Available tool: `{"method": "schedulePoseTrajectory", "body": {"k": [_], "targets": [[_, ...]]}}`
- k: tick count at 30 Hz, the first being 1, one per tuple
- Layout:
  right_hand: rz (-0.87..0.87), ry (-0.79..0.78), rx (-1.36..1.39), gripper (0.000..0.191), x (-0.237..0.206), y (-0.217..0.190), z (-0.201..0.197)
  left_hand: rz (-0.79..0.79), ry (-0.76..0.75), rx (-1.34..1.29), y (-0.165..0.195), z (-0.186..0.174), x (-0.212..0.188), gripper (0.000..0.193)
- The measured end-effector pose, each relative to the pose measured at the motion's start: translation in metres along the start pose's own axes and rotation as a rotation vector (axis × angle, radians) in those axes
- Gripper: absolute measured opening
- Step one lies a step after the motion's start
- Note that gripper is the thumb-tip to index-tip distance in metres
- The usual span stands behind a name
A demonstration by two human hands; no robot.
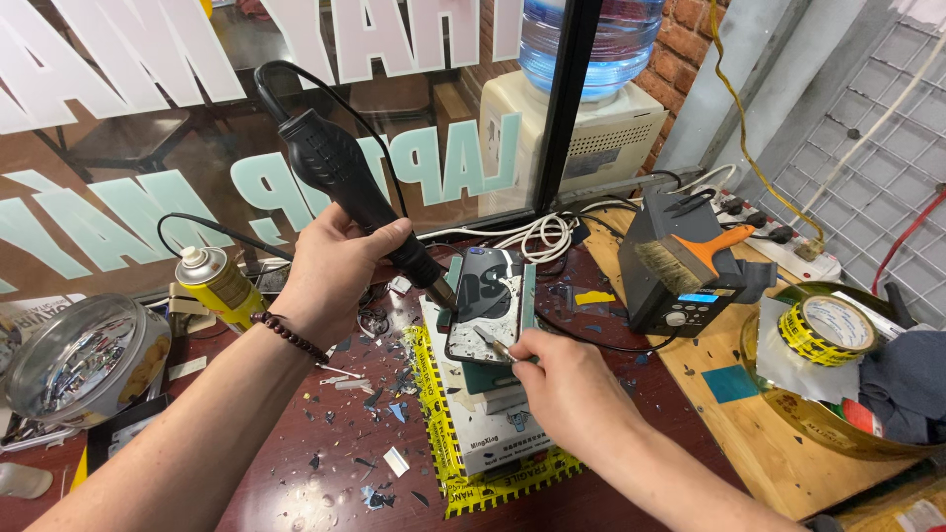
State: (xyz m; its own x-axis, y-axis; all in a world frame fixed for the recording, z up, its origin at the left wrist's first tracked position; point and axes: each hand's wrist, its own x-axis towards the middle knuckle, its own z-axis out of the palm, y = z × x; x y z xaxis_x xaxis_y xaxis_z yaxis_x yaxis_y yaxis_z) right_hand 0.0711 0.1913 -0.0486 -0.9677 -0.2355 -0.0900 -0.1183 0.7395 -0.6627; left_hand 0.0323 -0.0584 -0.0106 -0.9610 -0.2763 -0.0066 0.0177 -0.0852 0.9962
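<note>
On the cluttered dark surface (296, 473), a phone (485, 305) lies back-up on a small raised stand. The left hand (340, 266) grips a black hot-air gun (345, 177), nozzle just beside the phone's edge. The right hand (562, 379) pinches a thin metal tool (493, 343) touching the phone's cracked back.
</note>
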Motion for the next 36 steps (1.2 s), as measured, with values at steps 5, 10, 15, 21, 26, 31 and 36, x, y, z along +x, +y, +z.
{"method": "schedulePoseTrajectory", "body": {"k": [5, 10, 15, 21, 26, 31, 36], "targets": [[-0.009, -0.001, 0.01, 0.019, -0.009, -0.013, 0.003, -0.003, -0.019, -0.021, -0.004, -0.007, -0.003, 0.023], [-0.059, 0.072, -0.001, 0.018, -0.009, -0.021, 0.012, 0.01, -0.01, -0.047, -0.005, -0.015, -0.002, 0.023], [0.074, 0.07, -0.094, 0.018, -0.012, -0.033, 0.019, -0.005, -0.067, -0.135, -0.009, -0.018, 0.006, 0.022], [0.081, 0.163, -0.111, 0.019, -0.007, -0.04, 0.035, 0.037, -0.121, -0.066, -0.015, -0.016, 0.019, 0.025], [0.127, 0.121, 0.114, 0.019, 0.0, -0.022, 0.04, 0.021, -0.136, -0.039, -0.013, -0.013, 0.022, 0.028], [0.171, 0.005, 0.461, 0.02, 0.017, -0.001, 0.036, 0.026, -0.117, -0.009, -0.005, -0.012, 0.02, 0.026], [0.139, -0.015, 0.255, 0.021, 0.019, 0.0, 0.027, 0.027, -0.073, -0.015, 0.002, -0.02, 0.014, 0.022]]}}
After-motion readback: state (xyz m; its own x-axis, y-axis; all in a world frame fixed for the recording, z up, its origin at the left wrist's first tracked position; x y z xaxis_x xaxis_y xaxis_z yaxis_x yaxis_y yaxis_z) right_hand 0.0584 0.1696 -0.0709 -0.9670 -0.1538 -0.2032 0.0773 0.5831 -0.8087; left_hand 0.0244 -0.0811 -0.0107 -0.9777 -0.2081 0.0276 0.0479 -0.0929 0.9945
